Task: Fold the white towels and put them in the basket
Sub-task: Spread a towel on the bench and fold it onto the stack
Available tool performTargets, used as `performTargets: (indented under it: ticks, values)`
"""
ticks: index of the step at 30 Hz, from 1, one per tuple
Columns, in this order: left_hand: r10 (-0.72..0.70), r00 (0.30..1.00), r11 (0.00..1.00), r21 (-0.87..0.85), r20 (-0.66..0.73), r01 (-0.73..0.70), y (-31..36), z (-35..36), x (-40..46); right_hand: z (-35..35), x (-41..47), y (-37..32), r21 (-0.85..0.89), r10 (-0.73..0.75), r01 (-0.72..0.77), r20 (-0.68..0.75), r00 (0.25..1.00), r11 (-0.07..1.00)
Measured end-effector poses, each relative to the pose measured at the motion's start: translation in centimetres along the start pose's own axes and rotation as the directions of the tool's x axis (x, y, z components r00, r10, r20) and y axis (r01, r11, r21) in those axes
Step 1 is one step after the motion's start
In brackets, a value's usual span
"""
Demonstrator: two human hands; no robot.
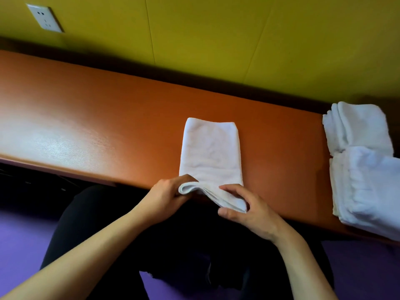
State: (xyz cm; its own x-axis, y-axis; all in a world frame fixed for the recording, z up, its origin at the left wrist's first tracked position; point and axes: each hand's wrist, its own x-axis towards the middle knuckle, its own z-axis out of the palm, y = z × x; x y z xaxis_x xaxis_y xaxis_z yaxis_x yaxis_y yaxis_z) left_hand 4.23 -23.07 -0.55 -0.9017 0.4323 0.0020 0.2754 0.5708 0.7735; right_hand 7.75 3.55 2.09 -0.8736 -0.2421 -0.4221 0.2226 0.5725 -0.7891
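Item: 1 white towel (211,151), already folded into a narrow strip, lying lengthwise on the orange bench (86,118) with its near end overhanging the near edge. Left hand (167,190): fingers curled round the near-left corner of the layered end, gripping it. Right hand (246,210): thumb and fingers pinching the near-right corner, layers fanned between them. Both hands sit at the towel's near end; the rest of the strip stretches away from them toward the wall. Risk: the stacked layers at the near end look loosely aligned, so lifting them for the next fold could let an inner layer slip and skew the edges; a pull toward the person could also drag the whole strip off the bench. Also present: 2 folded white towels (363,161) at the right end of the bench, well apart from the hands. Basket: not in view.
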Motion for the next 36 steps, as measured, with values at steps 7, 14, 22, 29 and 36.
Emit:
performTargets:
  ticks: [7,14,22,29,36]
  values:
    - [-0.186,0.979,0.96,-0.227,-0.083,0.163,0.1,-1.1,-0.2,-0.1,-0.8,1.4,-0.105,-0.041,0.032,-0.094,0.995,0.994]
    - [-0.501,0.85,0.734,-0.601,-0.164,0.316,0.4,-2.2,2.6,0.0,2.8,1.2,0.075,-0.01,0.04,-0.353,0.936,0.996]
    - [-0.422,0.885,0.849,-0.428,-0.196,0.31,-1.4,-2.3,5.0,0.1,8.6,0.1,0.015,0.031,-0.028,-0.558,0.83,1.0]
    - [-0.453,0.784,0.877,-0.055,-0.424,0.477,-2.2,-0.3,3.6,1.4,8.4,0.1,-0.032,0.216,-0.303,-0.634,0.743,0.952]
    - [-0.631,0.744,0.776,-0.168,-0.221,0.608,-1.1,-0.3,2.6,3.3,6.6,0.0,0.153,0.438,-0.423,-0.504,0.745,0.893]
